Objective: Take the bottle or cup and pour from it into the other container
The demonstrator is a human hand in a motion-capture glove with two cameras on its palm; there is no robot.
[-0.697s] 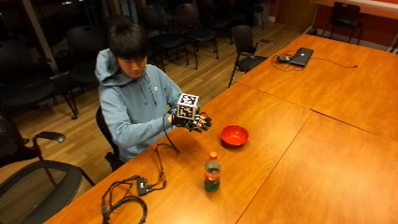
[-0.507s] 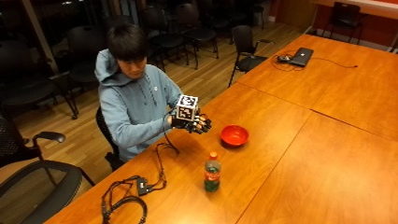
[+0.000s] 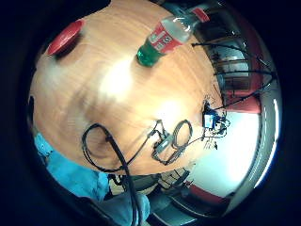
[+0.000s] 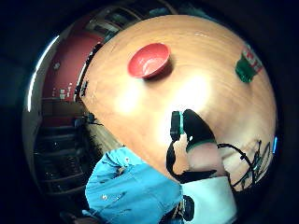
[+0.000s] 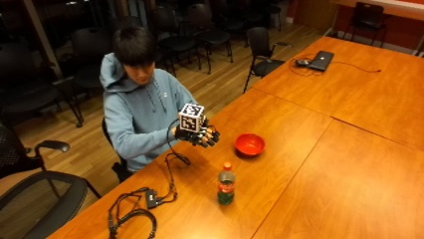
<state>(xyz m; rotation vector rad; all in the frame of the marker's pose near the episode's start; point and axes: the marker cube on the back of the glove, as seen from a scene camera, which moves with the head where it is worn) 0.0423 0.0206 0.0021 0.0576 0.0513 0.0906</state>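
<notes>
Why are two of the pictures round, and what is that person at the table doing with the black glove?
A person sits at a big wooden table and wears a black glove on the right hand. That glove has two tiny cameras on its palm. They look out from the hand, and their very wide lenses make the round pictures. The ordinary picture comes from a camera off to the side of the table.

On the table stand a bottle with an orange cap, holding green drink, and a red bowl that looks empty. Both round pictures show them too: the bottle and the bowl.

The gloved hand hangs above the table near the person's chest, fingers loosely curled. It holds nothing. The job is to pour from the bottle into the bowl, and that has not begun.
</notes>
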